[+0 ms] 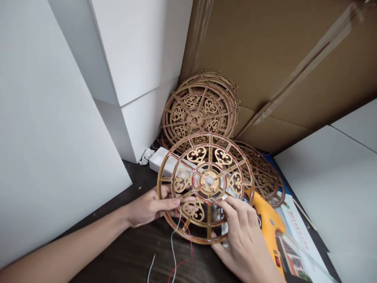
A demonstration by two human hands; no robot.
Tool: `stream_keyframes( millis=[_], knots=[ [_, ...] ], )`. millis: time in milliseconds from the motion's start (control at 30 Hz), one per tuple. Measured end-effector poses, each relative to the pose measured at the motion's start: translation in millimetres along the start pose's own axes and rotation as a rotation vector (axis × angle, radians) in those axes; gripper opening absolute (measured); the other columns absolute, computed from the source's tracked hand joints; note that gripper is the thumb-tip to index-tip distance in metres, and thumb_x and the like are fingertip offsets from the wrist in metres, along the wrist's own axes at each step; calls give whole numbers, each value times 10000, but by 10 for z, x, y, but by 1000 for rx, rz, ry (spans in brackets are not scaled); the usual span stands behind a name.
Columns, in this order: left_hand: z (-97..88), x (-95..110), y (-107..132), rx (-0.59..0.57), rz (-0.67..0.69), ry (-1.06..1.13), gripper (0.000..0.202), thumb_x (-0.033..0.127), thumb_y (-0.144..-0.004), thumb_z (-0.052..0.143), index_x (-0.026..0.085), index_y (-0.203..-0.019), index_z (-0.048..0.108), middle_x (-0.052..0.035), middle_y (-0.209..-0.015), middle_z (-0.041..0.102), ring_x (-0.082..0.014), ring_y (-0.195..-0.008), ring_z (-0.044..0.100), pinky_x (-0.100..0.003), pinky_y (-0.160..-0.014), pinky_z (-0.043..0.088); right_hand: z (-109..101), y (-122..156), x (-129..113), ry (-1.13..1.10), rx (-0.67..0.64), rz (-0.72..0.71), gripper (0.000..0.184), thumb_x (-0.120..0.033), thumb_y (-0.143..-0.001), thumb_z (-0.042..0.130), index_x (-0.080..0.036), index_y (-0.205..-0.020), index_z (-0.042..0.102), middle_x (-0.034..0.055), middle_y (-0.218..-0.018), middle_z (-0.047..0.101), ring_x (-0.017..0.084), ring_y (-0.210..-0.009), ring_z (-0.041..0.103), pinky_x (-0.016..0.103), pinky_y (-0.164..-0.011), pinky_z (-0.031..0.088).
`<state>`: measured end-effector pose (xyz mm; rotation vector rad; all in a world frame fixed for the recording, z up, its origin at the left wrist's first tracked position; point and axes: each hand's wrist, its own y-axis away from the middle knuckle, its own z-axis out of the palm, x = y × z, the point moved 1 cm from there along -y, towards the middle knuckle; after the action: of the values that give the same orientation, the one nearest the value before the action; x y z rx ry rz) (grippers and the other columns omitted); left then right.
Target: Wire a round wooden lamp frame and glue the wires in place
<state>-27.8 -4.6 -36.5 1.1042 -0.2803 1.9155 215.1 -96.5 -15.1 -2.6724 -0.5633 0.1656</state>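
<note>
A round wooden fretwork disc [206, 184] with scroll cut-outs is held tilted above the dark table [138, 251]. My left hand [150, 206] grips its lower left rim, thumb over the front. My right hand [241, 232] pinches at the disc's lower middle, near the hub, fingers pressed together on the wood or a wire; I cannot make out which. Thin red and white wires [176, 243] run along the disc's spokes and hang down from it onto the table.
A stack of matching discs [200, 106] leans against a cardboard box [279, 59] behind; more lie flat at the right [265, 177]. An orange glue gun [269, 228] rests on a printed sheet. White foam blocks [53, 137] stand left, a white panel [332, 196] right.
</note>
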Motion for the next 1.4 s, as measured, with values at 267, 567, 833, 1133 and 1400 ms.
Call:
stream_keyframes(
  millis=[267,567,833,1133,1400],
  knots=[
    [-7,20,4,15,-44,-4,362,361,-871,763,259,-1212,701,-69,-1124,751,-148,-1020,720,-192,-847,551,-9,-31,-20,-78,-49,45,538,-133,-781,528,-135,-1313,452,161,-1227,444,331,-1126,430,481,-936,418],
    [3,16,-7,-13,-48,-101,377,409,-882,738,244,-1219,705,-87,-1172,739,-172,-1034,712,-247,-888,539,-32,-88,-29,-45,-120,67,639,-91,-637,511,-133,-1274,468,172,-1184,478,328,-1056,464,497,-852,520],
    [41,47,-37,30,-68,-73,372,375,-868,763,221,-1202,709,-81,-1066,770,-169,-982,724,-242,-857,553,-57,-120,-13,-109,-177,85,727,-125,-556,534,-140,-1280,469,153,-1136,511,333,-1043,483,526,-869,542],
    [9,41,-43,119,-88,31,369,310,-820,818,195,-1157,724,-101,-1200,731,-210,-1070,707,-247,-886,566,0,-73,43,-126,-77,96,629,-107,-721,538,-151,-1338,419,160,-1242,511,326,-1164,476,542,-976,487],
    [15,55,-53,170,-98,47,345,294,-804,833,206,-1122,733,-96,-1232,716,-227,-1087,702,-263,-876,571,-58,-41,76,-126,-76,95,793,-540,-752,785,-150,-1344,430,166,-1271,557,344,-1197,513,526,-979,497]
  ],
)
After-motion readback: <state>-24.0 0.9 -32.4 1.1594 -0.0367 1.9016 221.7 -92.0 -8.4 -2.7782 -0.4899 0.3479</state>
